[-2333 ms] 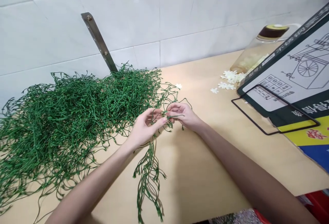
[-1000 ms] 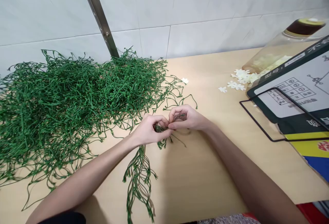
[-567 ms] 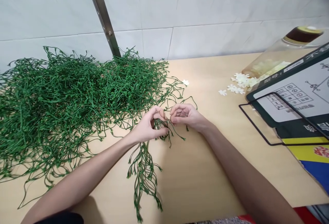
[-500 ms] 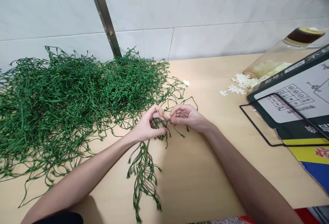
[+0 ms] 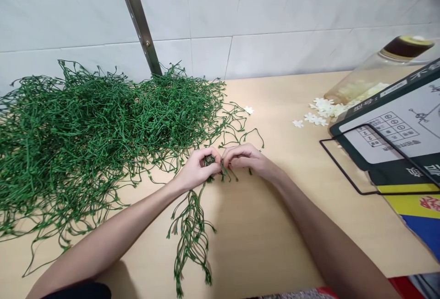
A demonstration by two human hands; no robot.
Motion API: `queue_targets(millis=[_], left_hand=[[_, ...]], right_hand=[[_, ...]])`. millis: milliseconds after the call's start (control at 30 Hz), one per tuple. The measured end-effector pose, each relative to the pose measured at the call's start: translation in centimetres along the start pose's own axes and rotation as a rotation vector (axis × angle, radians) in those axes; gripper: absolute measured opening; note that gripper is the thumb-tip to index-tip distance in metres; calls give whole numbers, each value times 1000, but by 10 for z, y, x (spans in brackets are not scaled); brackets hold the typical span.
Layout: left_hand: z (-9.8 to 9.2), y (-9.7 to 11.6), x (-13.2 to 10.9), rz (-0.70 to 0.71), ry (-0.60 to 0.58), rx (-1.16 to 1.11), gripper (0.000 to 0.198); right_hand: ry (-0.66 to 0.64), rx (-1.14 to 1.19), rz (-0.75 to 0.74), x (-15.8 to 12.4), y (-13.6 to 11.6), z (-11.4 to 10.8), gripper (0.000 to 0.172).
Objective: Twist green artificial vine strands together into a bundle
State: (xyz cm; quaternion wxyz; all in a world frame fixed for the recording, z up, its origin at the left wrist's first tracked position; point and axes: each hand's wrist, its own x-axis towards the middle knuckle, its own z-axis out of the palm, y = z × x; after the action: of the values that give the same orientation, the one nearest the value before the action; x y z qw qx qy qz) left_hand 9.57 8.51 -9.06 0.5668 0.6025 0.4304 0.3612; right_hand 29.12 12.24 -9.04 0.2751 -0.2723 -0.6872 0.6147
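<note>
Tabletop (image 5: 261, 235), curled hands (image 5: 196, 171) close together

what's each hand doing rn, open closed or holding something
Left hand: closed, holding a bunch of green stems.
Right hand: fingers curled closed beside the left fingertips, at the stems; whether it grips one cannot be told.

Half a second ago, the thumb and finger of the left hand (image 5: 196, 170) were apart; now they pinch together on the green stems (image 5: 210, 160). The right hand (image 5: 252, 160) has dipped a little, and its fingers curl down more. The long stem end poking out under it now looks shorter.
</note>
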Motion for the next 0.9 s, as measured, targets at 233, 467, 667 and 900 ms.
queue_targets(millis=[233,467,667,900], left_hand=[[6,-4,-2,81,-10,36,23],[5,-4,-3,101,-63,58,31],[2,-6,-2,120,-83,115,25],[0,-1,-3,82,-122,136,12]], right_hand=[[79,33,112,1,-1,5,22],[148,-43,39,2,3,11,33],[149,-70,-1,3,0,12,37],[168,-21,74,1,0,12,38]])
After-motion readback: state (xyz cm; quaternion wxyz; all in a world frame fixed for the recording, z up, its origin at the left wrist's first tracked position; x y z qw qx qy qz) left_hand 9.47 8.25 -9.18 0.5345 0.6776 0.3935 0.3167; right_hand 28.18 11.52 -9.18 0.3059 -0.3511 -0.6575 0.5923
